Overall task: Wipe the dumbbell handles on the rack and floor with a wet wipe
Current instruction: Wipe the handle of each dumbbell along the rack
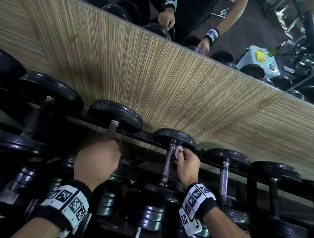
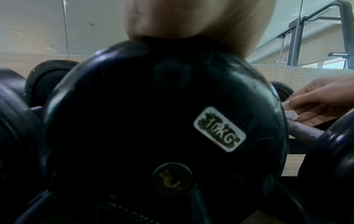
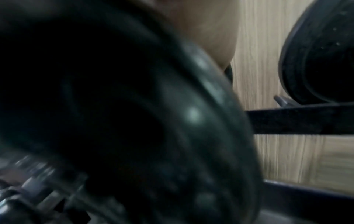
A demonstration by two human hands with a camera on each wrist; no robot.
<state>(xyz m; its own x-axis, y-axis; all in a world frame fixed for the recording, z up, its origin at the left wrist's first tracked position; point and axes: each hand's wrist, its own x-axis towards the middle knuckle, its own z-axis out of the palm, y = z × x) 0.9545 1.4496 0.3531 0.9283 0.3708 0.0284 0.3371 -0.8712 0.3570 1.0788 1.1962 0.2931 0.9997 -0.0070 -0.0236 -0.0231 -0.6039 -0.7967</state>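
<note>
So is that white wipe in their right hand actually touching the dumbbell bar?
Touching. In the head view the right hand presses the wet wipe against the top of the handle; the left wrist view shows no gap either.

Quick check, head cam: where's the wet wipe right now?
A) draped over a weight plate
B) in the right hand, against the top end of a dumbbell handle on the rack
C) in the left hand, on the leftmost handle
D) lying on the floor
B: the right hand pinches the white wet wipe against the upper end of the dumbbell handle, just below its far plate; the left hand shows no wipe.
</note>
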